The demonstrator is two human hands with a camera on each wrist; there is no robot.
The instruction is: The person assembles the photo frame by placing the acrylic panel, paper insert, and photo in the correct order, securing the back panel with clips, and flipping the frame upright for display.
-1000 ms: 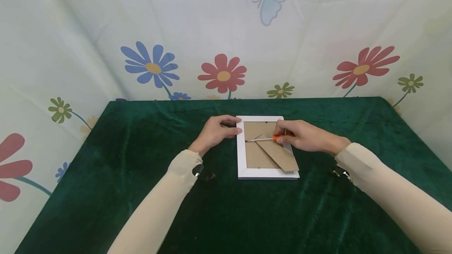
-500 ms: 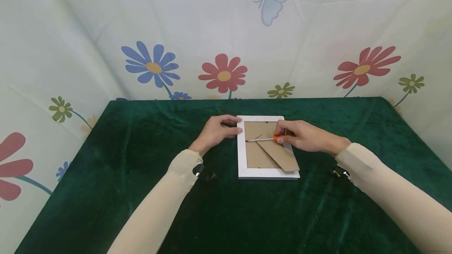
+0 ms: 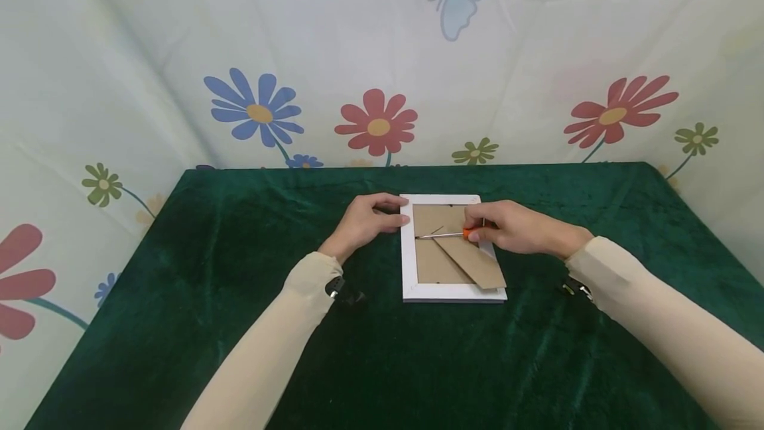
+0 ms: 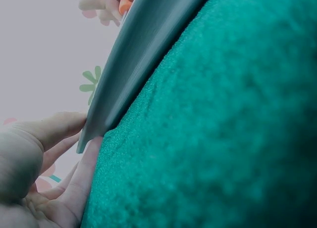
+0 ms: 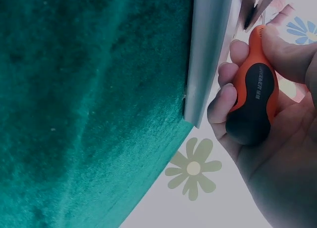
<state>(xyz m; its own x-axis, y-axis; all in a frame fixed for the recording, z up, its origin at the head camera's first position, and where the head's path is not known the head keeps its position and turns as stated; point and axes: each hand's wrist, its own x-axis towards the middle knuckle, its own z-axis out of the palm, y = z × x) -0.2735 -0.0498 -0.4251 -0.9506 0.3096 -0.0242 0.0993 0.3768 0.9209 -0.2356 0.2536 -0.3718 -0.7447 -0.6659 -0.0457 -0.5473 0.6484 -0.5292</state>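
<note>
A white picture frame [image 3: 409,271] lies face down, its brown backing board [image 3: 431,264] showing. A brown easel leg [image 3: 474,264] slants across the board and past the lower right border. My left hand [image 3: 361,224] pinches the frame's upper left edge, thumb above and a finger at the underside in the left wrist view. My right hand [image 3: 525,227] grips an orange and black screwdriver [image 5: 255,89] by its handle. The metal shaft lies nearly level over the backing, with its tip at the left inner edge of the border. Small dark tabs show at the board's top and bottom edges.
Dark green velvet cloth [image 3: 268,350] covers the table under the frame. Behind and at the sides hangs a pale curtain [image 3: 334,32] printed with flowers and a butterfly. Each wrist carries a dark strap, one being the left strap [image 3: 335,286].
Both hands, the frame and the screwdriver keep nearly the same places. Only a very slight shift of the whole head view shows.
</note>
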